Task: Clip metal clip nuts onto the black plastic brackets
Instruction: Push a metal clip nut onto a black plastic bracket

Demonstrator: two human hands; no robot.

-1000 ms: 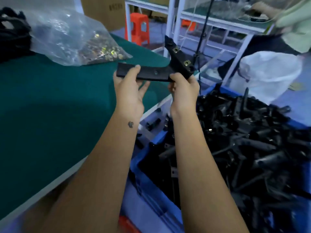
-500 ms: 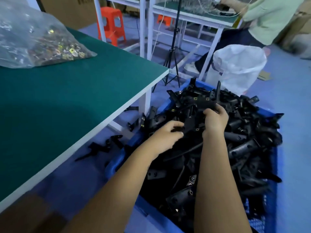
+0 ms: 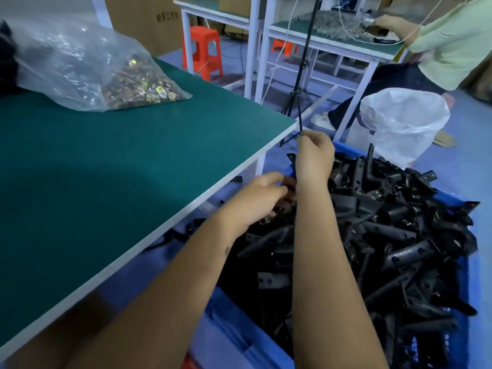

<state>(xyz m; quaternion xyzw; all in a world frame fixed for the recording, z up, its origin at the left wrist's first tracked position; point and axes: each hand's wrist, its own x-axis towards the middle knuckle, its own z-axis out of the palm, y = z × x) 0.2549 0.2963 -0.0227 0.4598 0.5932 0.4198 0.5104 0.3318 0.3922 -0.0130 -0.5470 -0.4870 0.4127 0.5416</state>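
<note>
**Both hands over the bracket crate beside the green table**

Blue crate [image 3: 450,203] on the floor was heaped with black brackets [image 3: 394,235], some with clips already on. White sack [image 3: 404,121] stood beyond it, contents not visible. Clear bag [image 3: 80,65] lay on the green table [image 3: 119,161], holding the loose metal clips [image 3: 143,86]. More green-topped tables, an orange stool [image 3: 203,50], a tripod [image 3: 298,83] and another person [image 3: 450,41] filled the blue-floored room behind. Right hand [image 3: 315,158] was raised over the crate's far corner, fingers curled; whether it held anything, cannot tell. Left hand [image 3: 255,202] reached into the pile, fingers blurred and partly hidden behind the right wrist, grip unclear.
</note>
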